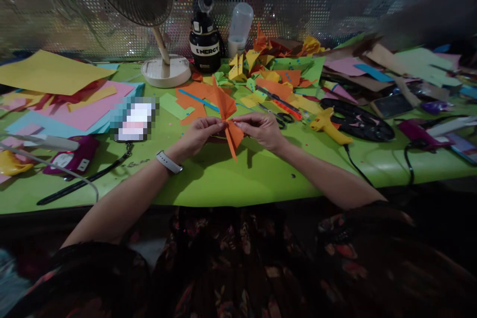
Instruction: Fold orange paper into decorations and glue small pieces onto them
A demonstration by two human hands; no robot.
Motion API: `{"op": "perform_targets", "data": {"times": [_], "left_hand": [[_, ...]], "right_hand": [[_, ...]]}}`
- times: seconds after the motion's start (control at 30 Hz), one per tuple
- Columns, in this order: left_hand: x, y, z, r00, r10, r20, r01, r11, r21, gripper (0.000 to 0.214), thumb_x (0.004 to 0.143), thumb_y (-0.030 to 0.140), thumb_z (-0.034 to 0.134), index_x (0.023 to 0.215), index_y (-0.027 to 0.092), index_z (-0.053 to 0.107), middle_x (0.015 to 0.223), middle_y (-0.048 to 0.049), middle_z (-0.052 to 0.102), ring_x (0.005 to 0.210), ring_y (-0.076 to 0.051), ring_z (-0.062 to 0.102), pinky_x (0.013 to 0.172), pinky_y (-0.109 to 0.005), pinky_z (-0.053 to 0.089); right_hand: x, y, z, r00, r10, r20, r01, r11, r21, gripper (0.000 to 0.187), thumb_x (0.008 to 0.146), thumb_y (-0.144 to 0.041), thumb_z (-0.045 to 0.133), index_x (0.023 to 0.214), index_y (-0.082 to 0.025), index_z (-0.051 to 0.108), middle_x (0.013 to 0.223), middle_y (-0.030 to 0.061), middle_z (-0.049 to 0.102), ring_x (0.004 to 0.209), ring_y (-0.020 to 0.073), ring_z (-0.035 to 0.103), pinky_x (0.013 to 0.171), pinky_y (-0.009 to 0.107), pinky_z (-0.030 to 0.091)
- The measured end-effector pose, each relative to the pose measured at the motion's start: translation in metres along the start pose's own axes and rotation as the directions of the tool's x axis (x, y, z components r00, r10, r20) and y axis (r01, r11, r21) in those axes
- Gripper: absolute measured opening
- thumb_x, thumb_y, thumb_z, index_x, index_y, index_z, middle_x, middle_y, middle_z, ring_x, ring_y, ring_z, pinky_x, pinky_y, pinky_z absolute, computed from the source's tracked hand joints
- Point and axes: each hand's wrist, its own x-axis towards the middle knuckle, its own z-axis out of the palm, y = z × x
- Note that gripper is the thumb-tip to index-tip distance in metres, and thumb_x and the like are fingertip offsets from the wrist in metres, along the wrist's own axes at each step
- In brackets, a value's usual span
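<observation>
Between my two hands is an orange folded-paper piece (224, 104), with pointed flaps spreading upward and downward from a narrow middle. My left hand (199, 134) pinches it at the left of that middle, fingers closed. From the other side my right hand (261, 130) grips it with thumb and forefinger, close to the left fingertips. The exact spot under the fingertips is partly hidden. Just behind the piece lie flat orange paper (196, 97) and a blue paper strip (197, 100). Scissors (285, 118) rest beyond my right hand.
On the green table (223, 189) stand a fan (166, 70), a black bottle (204, 44) and a clear bottle (240, 27). A phone (134, 119) and paper sheets (55, 72) lie left. To the right are a yellow glue gun (330, 126), a black tray (367, 124) and paper scraps.
</observation>
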Motion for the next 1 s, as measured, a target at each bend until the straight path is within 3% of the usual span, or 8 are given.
{"op": "perform_targets", "data": {"times": [0.1, 0.27, 0.43, 0.57, 1.0], "left_hand": [[-0.001, 0.001, 0.002, 1.0, 0.003, -0.025, -0.003, 1.0, 0.008, 0.032, 0.068, 0.041, 0.085, 0.078, 0.015, 0.07, 0.077, -0.0019, 0.07, 0.071, -0.014, 0.067, 0.069, -0.027, 0.058], [-0.001, 0.0, 0.001, 0.999, 0.014, -0.047, -0.012, 0.999, 0.044, 0.032, 0.066, 0.04, 0.086, 0.076, 0.015, 0.069, 0.074, -0.0016, 0.07, 0.069, -0.014, 0.066, 0.067, -0.028, 0.057], [0.002, -0.004, -0.003, 0.999, 0.023, -0.039, -0.022, 1.0, 0.012, 0.031, 0.066, 0.038, 0.087, 0.073, 0.015, 0.069, 0.07, 0.0001, 0.068, 0.064, -0.011, 0.064, 0.067, -0.027, 0.057], [0.002, -0.003, -0.006, 1.0, -0.003, 0.007, 0.003, 1.0, -0.028, 0.03, 0.069, 0.039, 0.086, 0.076, 0.015, 0.07, 0.074, -0.0011, 0.07, 0.069, -0.013, 0.068, 0.07, -0.029, 0.059], [0.001, 0.002, -0.007, 0.997, -0.039, 0.069, 0.04, 0.999, -0.003, 0.028, 0.072, 0.037, 0.083, 0.081, 0.013, 0.072, 0.08, -0.0046, 0.073, 0.072, -0.014, 0.069, 0.069, -0.026, 0.057]], "right_hand": [[0.001, 0.002, 0.0, 1.0, 0.006, -0.001, -0.006, 1.0, 0.025, 0.014, 0.076, -0.031, 0.075, 0.087, -0.022, 0.078, 0.088, 0.0025, 0.076, 0.079, 0.0139, 0.067, 0.076, 0.032, 0.056], [0.0, 0.004, 0.002, 1.0, -0.013, 0.007, 0.013, 1.0, 0.004, 0.015, 0.078, -0.03, 0.076, 0.09, -0.021, 0.078, 0.078, 0.0012, 0.074, 0.068, 0.0114, 0.063, 0.067, 0.028, 0.054], [-0.001, 0.005, 0.004, 0.998, -0.061, -0.007, 0.061, 0.998, -0.019, 0.012, 0.079, -0.029, 0.075, 0.088, -0.022, 0.079, 0.089, 0.0031, 0.077, 0.081, 0.0141, 0.069, 0.079, 0.032, 0.058], [0.0, 0.005, 0.001, 0.997, -0.076, 0.008, 0.076, 0.997, 0.011, 0.012, 0.078, -0.026, 0.074, 0.089, -0.025, 0.08, 0.088, 0.0011, 0.078, 0.082, 0.0138, 0.07, 0.08, 0.031, 0.058], [0.002, -0.001, -0.006, 0.989, 0.068, 0.133, -0.085, 0.989, 0.121, 0.011, 0.075, -0.02, 0.074, 0.083, -0.026, 0.08, 0.082, -0.0007, 0.077, 0.075, 0.0113, 0.067, 0.074, 0.028, 0.055]]}}
